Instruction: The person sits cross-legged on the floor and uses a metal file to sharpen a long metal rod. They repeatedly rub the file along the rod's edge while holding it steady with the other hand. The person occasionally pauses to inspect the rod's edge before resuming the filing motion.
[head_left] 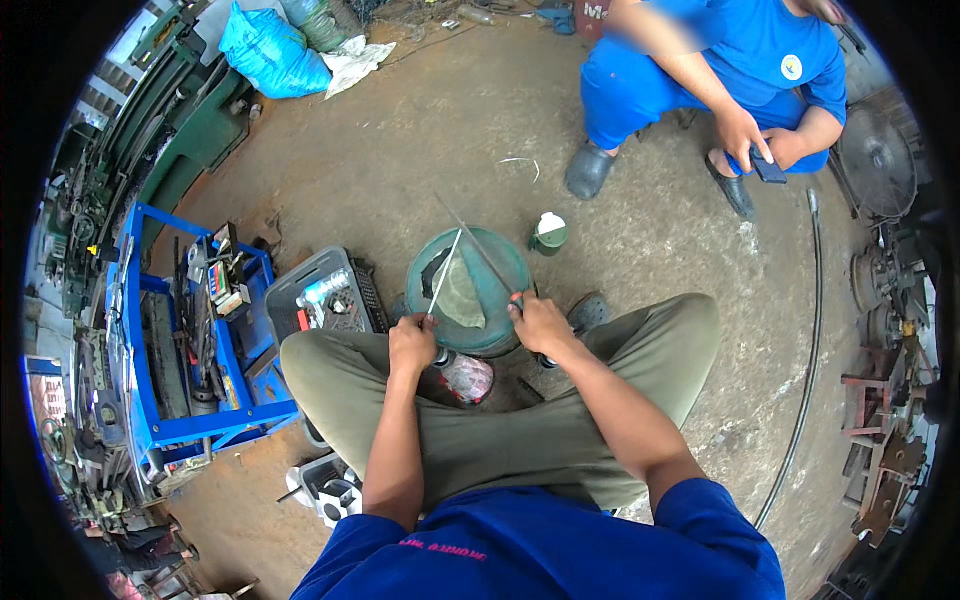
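My left hand [412, 344] is closed around the lower end of a thin, pale metal rod [446, 268]; whether it is a rod or a blade seen edge-on, I cannot tell. In my right hand [541, 326] is a long, dark, tapered tool like a file [489, 264], with some orange at its grip. It points up and left, and its far part passes close to the rod's tip; whether they touch is unclear. Below both lies a round green drum-like top [505, 265] between my knees, with a grey-green triangular piece [461, 297] and a dark curved piece on it.
A green can [549, 236] stands beyond the round top. Left are a grey crate [345, 262] and a blue tool rack [215, 425]. At upper right, a squatting person [770, 60] holds a phone [768, 166]. A dark hose [812, 360] lies on the right.
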